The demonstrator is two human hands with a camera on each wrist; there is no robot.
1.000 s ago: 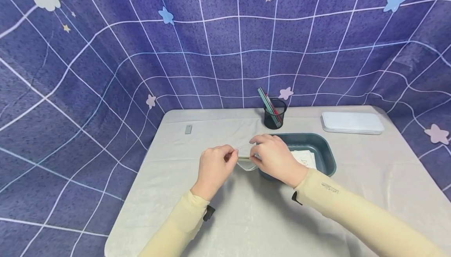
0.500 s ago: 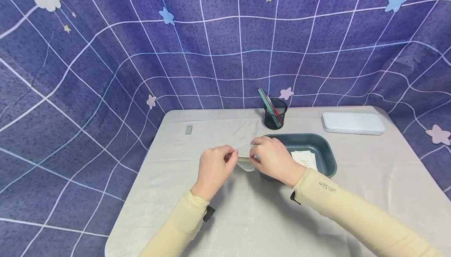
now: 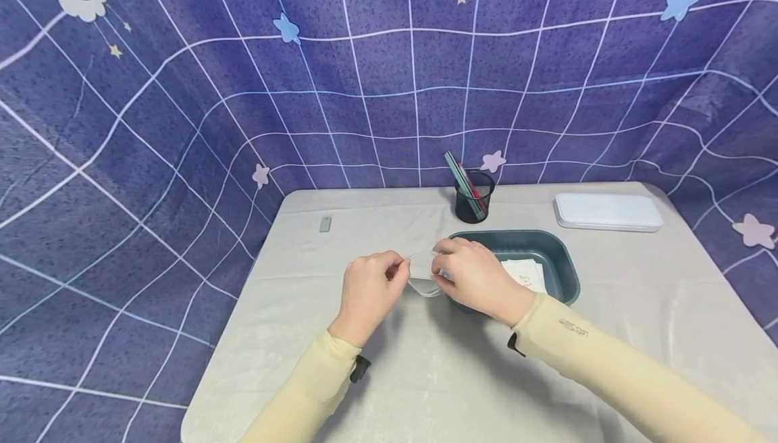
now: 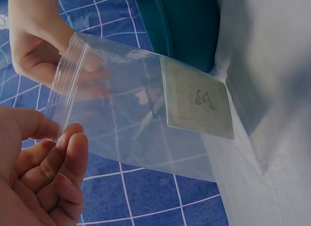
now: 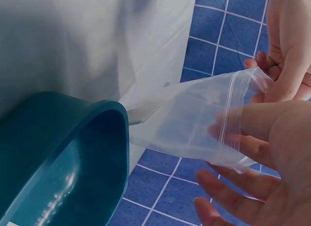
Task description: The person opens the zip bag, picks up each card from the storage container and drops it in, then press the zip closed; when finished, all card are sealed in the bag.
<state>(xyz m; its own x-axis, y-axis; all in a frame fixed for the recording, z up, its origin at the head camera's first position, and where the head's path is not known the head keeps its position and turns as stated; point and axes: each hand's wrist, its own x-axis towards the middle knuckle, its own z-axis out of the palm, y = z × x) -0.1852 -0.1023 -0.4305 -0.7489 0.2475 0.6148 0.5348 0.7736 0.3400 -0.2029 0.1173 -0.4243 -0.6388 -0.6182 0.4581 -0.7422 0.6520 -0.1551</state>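
Observation:
Between the two hands hangs a clear zip-lock bag, its ridged zip strip at the hands' end. A square greenish-grey card with a butterfly print lies at the bag's far end in the left wrist view. My left hand pinches one corner of the zip edge between thumb and fingertips. At the opposite end of that edge, my right hand holds the bag, with some fingers seen through the film in the left wrist view. In the head view the hands cover much of the bag.
Right beside the bag stands a dark teal tub with white paper pieces inside. Behind it is a black mesh pen cup with pencils. A white case lies at back right, a small grey block at back left.
Both hands stay in nearly the same place. The greenish-tan strip visible between them earlier has gone from the head view, and a pale band of the bag shows there now.

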